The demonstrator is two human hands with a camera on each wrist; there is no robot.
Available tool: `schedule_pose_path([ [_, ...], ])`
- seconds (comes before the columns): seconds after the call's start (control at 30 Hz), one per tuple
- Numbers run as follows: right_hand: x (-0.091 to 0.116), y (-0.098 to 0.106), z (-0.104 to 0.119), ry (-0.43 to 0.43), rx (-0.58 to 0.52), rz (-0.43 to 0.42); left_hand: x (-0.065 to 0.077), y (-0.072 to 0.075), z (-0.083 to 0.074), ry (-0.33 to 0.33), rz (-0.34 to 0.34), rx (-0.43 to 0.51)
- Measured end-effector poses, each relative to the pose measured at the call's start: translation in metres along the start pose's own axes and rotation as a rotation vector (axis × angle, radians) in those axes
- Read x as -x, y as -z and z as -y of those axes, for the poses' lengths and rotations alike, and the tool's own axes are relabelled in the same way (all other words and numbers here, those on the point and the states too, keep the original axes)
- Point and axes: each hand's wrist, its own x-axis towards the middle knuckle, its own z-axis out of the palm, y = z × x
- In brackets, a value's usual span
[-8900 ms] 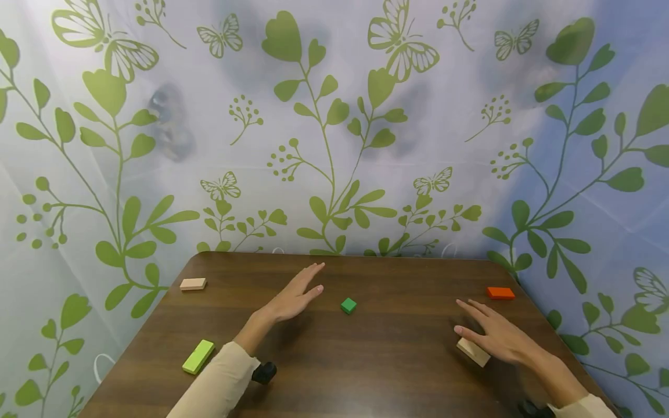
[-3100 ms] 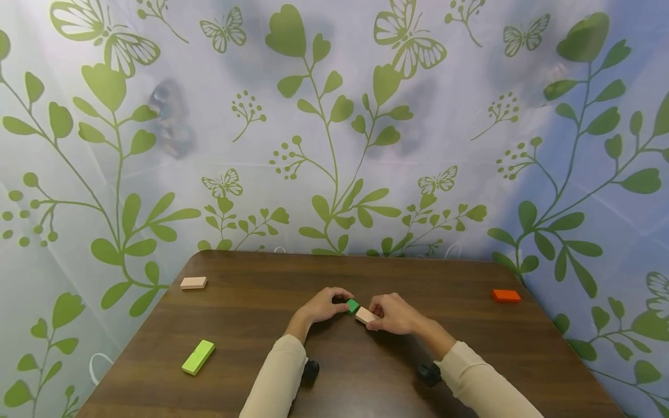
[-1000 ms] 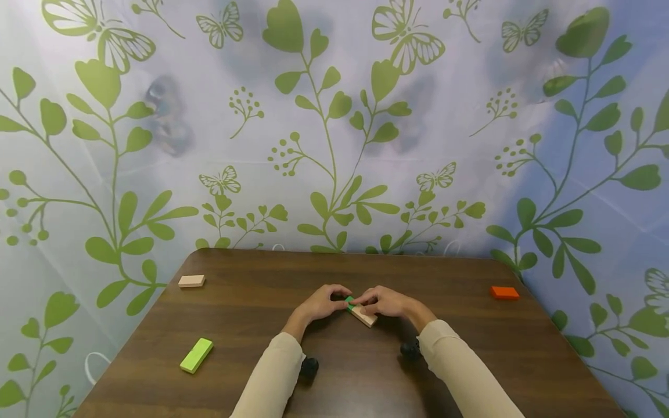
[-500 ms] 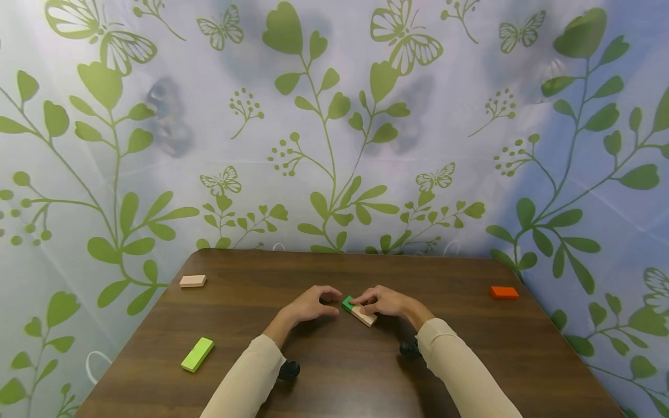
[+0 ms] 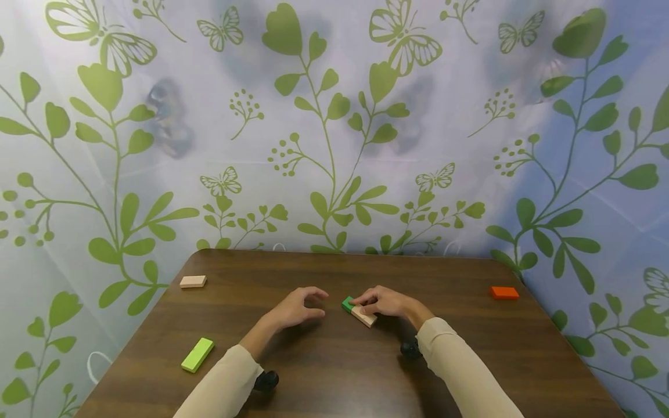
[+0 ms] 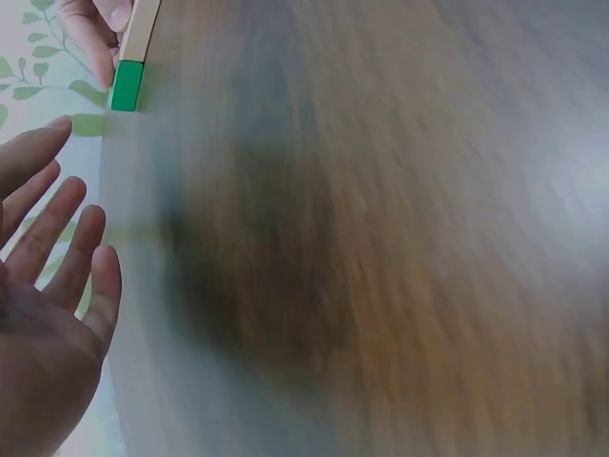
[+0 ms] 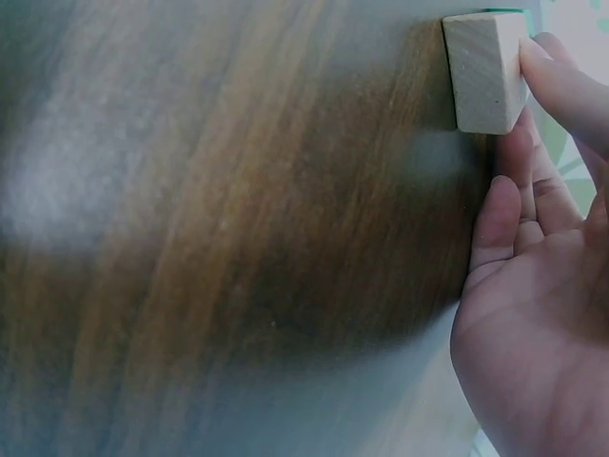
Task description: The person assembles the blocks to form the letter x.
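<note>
Near the middle of the table, a plain wooden block [image 5: 364, 317] lies end to end with a small green block [image 5: 347, 303]. My right hand [image 5: 385, 302] pinches the wooden block, with the index finger reaching over the green one. Up close in the right wrist view, the thumb presses one side of the wooden block [image 7: 483, 76] and the other fingers curl behind it. My left hand [image 5: 295, 309] hovers apart on the left, fingers loosely bent, holding nothing. From the left wrist, the green block [image 6: 127, 86] shows beyond the left fingertips.
A pale wooden block [image 5: 193, 281] lies at the table's back left, and a lime green block [image 5: 198, 355] nearer on the left. An orange block [image 5: 504, 292] sits at the right. A patterned curtain [image 5: 334, 145] hangs behind the brown table [image 5: 334, 371].
The right hand brought the wooden block from the right up against the green block. Over the last second, the left hand let go of the green block and moved left; the right stays in place.
</note>
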Motion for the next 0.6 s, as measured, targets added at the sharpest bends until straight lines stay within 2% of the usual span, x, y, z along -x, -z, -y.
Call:
schedule_pose_path([
  [0.23,-0.001,0.000,0.000,0.012,0.011,0.009,0.023,0.011,0.000,-0.024,-0.052,-0.032],
  [0.43,0.003,0.000,0.004,-0.009,-0.019,0.001,0.040,0.022,-0.002,-0.047,-0.066,0.006],
  [0.6,0.003,-0.001,0.005,-0.008,-0.030,0.006,0.055,0.032,-0.002,-0.062,-0.110,-0.001],
])
